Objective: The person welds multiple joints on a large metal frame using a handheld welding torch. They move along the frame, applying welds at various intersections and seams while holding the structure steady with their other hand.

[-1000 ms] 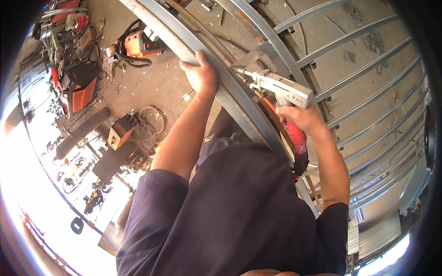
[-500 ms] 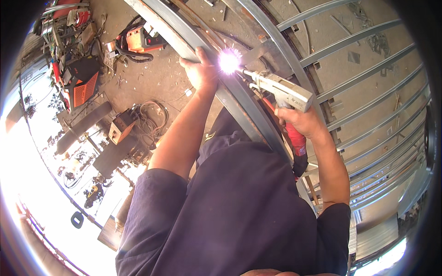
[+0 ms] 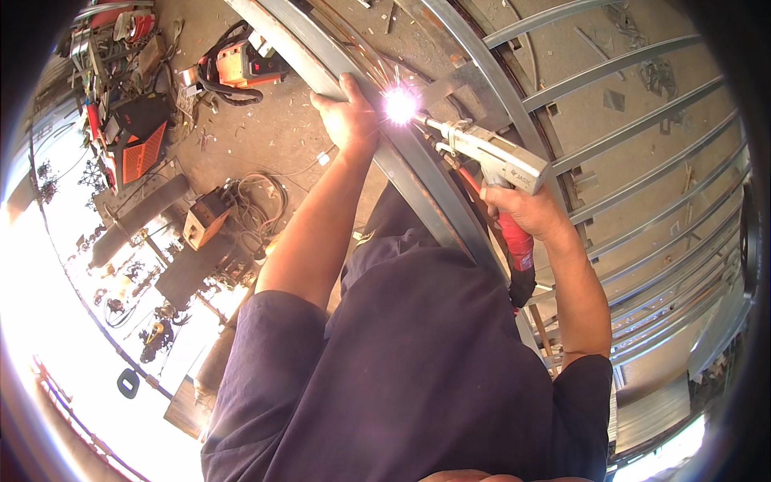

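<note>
Clock centred on the white-violet glow [image 3: 400,105], 12 at the top. Metal bar [image 3: 434,175]: slants from between 10 and 11 down to 5, passing just under or beside the glow; the glare hides the exact contact. Welding gun [image 3: 498,157]: at 4, nozzle aimed at the glow, its tip close to it. Right hand [image 3: 526,210]: between 4 and 5, fingers curled round the gun's grip above a red sleeve [image 3: 516,234]; trigger finger not clear. Left hand [image 3: 349,116]: at 9, bare, laid on the bar; cannot tell how far the fingers wrap beneath. Judgement on method: hold the nozzle gap and angle even, let the wrist rather than the whole arm guide it, press the bar firmly; the left hand looks too near the heat and would be safer gloved and further toward 10. Orange sparks [image 3: 372,63] fly toward 11. Outward: slatted frame [image 3: 608,67] from 2 to 4; orange machine [image 3: 237,66] between 9 and 10; cable coil [image 3: 273,197] near 8. Markings: small dark print on the gun's pale casing, toward its rear; none legible on the orange machine.
</note>
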Demonstrator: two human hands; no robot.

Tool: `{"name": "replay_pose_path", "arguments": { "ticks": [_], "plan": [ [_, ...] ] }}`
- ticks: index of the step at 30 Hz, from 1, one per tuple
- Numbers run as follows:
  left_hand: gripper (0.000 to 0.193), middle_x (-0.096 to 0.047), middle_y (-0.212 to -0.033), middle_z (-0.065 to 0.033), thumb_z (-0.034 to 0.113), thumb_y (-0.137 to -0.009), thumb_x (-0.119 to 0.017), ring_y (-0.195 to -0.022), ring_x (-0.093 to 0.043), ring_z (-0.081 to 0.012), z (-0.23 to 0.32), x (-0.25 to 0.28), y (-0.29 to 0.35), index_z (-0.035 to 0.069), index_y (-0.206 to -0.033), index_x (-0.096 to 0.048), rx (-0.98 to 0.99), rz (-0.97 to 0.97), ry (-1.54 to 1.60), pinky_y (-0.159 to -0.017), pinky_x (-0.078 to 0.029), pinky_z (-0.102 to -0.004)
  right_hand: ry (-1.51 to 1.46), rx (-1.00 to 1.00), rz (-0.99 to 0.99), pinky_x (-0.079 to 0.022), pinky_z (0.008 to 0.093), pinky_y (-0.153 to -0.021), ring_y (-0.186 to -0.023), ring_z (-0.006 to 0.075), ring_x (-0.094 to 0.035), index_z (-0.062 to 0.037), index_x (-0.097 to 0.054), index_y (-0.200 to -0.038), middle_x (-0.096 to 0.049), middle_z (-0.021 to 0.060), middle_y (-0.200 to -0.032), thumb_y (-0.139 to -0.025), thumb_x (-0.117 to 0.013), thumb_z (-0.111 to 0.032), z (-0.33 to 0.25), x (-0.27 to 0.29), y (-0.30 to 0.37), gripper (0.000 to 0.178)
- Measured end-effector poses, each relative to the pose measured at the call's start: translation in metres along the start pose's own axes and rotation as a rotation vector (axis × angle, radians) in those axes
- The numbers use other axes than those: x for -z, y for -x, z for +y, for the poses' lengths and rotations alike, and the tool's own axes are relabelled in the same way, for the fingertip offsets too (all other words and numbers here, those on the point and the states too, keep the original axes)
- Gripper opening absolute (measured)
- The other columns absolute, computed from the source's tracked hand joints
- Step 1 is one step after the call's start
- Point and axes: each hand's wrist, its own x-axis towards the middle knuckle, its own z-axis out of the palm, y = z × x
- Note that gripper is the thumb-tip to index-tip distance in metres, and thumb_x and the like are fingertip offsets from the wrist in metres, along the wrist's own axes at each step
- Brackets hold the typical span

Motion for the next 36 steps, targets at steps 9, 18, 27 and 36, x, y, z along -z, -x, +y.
{"name": "replay_pose_path", "arguments": {
  "ticks": [9,18,27,36],
  "plan": [
    [0.1,-0.05,-0.147,-0.0422,0.059,-0.101,-0.057,-0.136,-0.055,-0.0513,0.003,0.003,0.002,-0.016,-0.158,-0.023,-0.005,-0.025,0.029,-0.116,-0.044,-0.0484,-0.025,-0.006,0.041,-0.057,0.0298,-0.065,-0.074,0.0098,-0.066,0.0002,-0.069,-0.122,-0.071,0.0023,-0.094,-0.088,-0.076,-0.007,0.004,-0.001,0.008,0.036],
    [0.1,-0.052,-0.148,-0.0401,0.063,-0.102,-0.054,-0.134,-0.056,-0.0525,0.008,0.007,0.004,-0.012,-0.16,-0.021,0.025,-0.05,-0.011,-0.115,-0.045,-0.0513,-0.073,-0.069,0.036,-0.056,0.0291,-0.066,-0.075,0.0111,-0.067,-0.0011,-0.068,-0.117,-0.07,0.0029,-0.093,-0.088,-0.077,-0.006,0.018,0.03,0.053,0.031],
    [0.097,-0.057,-0.145,-0.0359,0.062,-0.101,-0.059,-0.13,-0.061,-0.0474,0.004,0.0,0.001,-0.008,-0.16,-0.026,0.014,0.007,-0.033,-0.112,-0.048,-0.0495,-0.015,-0.144,0.012,-0.056,0.0298,-0.07,-0.081,0.0095,-0.065,-0.0024,-0.066,-0.128,-0.069,0.0013,-0.098,-0.09,-0.078,-0.01,0.04,0.03,0.067,0.041],
    [0.099,-0.053,-0.146,-0.0394,0.063,-0.102,-0.054,-0.133,-0.058,-0.0517,0.001,0.0,0.0,-0.012,-0.16,-0.022,-0.019,-0.013,-0.033,-0.112,-0.047,-0.0515,0.044,-0.192,-0.001,-0.056,0.0314,-0.081,-0.094,0.0113,-0.064,-0.0001,-0.065,-0.135,-0.07,0.0043,-0.111,-0.089,-0.079,-0.013,0.041,0.033,0.067,0.05]
  ]
}}
